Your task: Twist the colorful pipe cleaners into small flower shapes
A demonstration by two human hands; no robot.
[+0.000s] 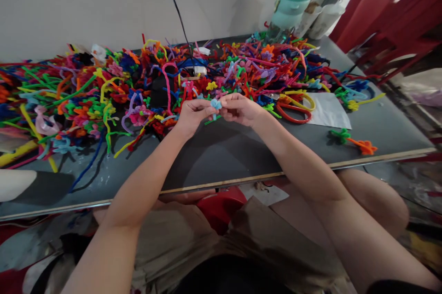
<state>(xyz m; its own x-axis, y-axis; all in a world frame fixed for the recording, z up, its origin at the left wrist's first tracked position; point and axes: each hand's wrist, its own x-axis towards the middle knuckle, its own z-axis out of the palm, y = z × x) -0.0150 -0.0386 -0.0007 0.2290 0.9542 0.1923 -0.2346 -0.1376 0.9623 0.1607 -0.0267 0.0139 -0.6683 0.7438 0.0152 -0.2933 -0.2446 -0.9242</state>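
My left hand (193,113) and my right hand (240,107) meet over the middle of the dark table (221,156). Both pinch a small light-blue pipe-cleaner flower (216,104) with a green stem (212,121) hanging below it. The fingers of each hand are curled tight around the flower's edges. Just behind the hands lies a big heap of coloured pipe cleaners (138,87) and finished flowers.
A green and an orange pipe-cleaner flower (355,141) lie at the right front of the table beside a white sheet (328,111). A pale green jar (292,2) stands at the back right. A black cable (177,11) runs down into the heap. Red chairs (386,13) stand right.
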